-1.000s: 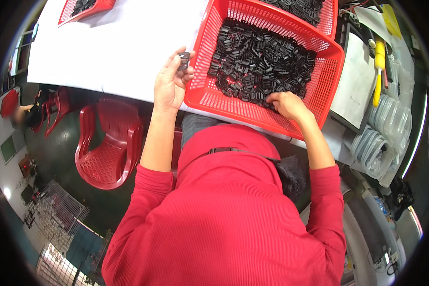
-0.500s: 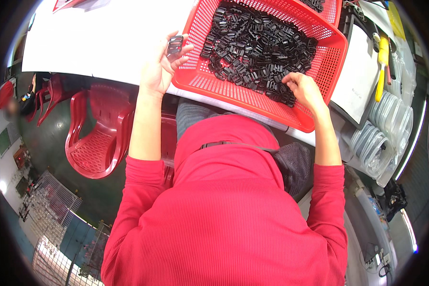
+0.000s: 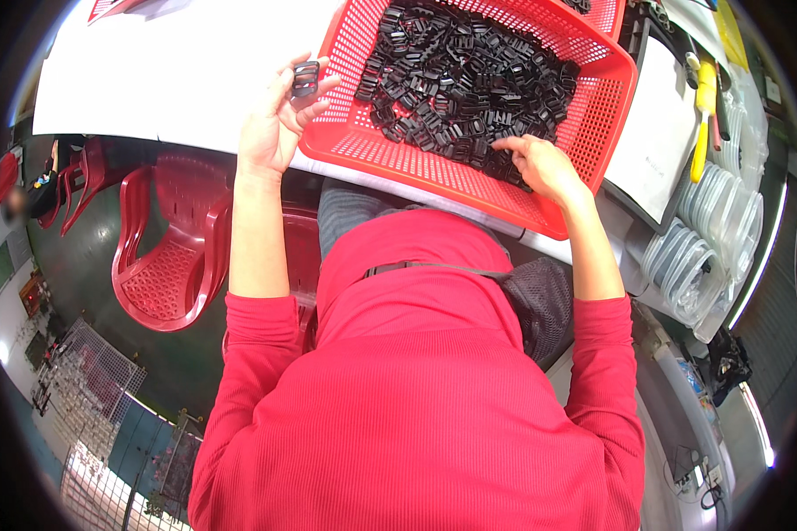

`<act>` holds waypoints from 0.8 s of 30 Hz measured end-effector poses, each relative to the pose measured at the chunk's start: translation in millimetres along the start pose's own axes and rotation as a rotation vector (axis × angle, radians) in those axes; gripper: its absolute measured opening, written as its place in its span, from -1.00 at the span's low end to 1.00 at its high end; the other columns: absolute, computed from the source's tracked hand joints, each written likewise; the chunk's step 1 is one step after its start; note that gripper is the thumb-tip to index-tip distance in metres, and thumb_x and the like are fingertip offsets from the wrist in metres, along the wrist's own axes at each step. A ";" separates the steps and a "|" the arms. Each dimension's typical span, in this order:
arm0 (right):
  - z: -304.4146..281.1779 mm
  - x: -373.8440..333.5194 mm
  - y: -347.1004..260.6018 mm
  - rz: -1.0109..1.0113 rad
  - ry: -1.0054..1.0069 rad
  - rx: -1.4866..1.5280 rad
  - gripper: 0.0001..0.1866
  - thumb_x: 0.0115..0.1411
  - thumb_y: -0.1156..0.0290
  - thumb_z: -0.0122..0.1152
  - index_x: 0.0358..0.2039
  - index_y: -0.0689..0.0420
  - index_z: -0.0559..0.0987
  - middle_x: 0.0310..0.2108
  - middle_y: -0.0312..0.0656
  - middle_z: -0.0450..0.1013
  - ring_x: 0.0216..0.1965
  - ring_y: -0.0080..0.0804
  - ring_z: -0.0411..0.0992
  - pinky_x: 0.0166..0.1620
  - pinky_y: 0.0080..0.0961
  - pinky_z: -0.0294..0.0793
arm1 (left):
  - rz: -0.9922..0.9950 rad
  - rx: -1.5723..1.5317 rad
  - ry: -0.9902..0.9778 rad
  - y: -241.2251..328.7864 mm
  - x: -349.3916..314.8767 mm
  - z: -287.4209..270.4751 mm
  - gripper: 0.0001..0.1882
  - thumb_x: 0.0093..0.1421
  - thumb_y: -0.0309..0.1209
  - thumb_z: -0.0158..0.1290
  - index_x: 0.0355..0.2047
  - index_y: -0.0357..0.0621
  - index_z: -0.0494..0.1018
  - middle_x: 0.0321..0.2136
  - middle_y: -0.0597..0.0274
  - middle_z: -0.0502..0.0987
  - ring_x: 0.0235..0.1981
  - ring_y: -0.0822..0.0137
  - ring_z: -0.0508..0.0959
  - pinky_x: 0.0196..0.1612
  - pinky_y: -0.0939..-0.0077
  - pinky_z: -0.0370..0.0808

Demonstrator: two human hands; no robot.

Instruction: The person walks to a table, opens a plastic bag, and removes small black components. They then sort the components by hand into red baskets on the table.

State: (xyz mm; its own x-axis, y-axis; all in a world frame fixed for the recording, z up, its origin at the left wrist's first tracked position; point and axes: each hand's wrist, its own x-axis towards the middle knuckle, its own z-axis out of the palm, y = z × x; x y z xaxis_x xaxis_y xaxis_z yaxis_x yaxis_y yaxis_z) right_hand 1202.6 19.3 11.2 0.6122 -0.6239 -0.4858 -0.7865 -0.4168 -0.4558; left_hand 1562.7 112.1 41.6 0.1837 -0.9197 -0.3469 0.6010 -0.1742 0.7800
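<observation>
Between the thumb and fingers of my left hand (image 3: 279, 115) is a black plastic strap buckle (image 3: 305, 79), held up just left of a red basket (image 3: 604, 133). A thick layer of similar black buckles (image 3: 469, 80) covers much of the basket's floor. My right hand (image 3: 540, 165) reaches over the basket's near right part. Its index finger stretches out and touches the pile, while the other fingers curl under. I see no buckle in that hand, though its palm side is hidden.
Behind the basket stands another red basket (image 3: 604, 16) with more black pieces. To the right lie a white sheet on a dark board (image 3: 655, 133), a yellow-handled tool (image 3: 705, 97) and clear plastic containers (image 3: 682, 265). A red plastic chair (image 3: 173, 257) stands left, below the white table (image 3: 168, 80).
My right hand has shifted left over the pile, and its index finger now points out. My left hand still holds the buckle. The whole view has shifted slightly.
</observation>
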 end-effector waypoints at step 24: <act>-4.2 28.6 -33.1 0.228 0.263 0.242 -0.43 0.14 0.34 0.07 0.18 0.02 0.21 -0.37 -0.03 0.50 -0.30 -0.05 0.49 -0.15 -0.15 0.43 | -0.152 -0.281 -0.109 -35.0 13.9 40.9 -0.48 0.29 -0.30 -0.13 0.18 -0.30 0.09 0.07 -0.07 0.30 0.09 0.02 0.36 0.08 0.09 0.41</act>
State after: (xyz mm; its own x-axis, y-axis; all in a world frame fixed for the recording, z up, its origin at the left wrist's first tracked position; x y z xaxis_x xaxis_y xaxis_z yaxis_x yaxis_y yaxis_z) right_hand 1245.8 12.4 15.6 0.3587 -0.8425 -0.4019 -0.8379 -0.1009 -0.5364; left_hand 1512.4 91.1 30.9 0.0004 -0.9254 -0.3790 0.8088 -0.2227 0.5444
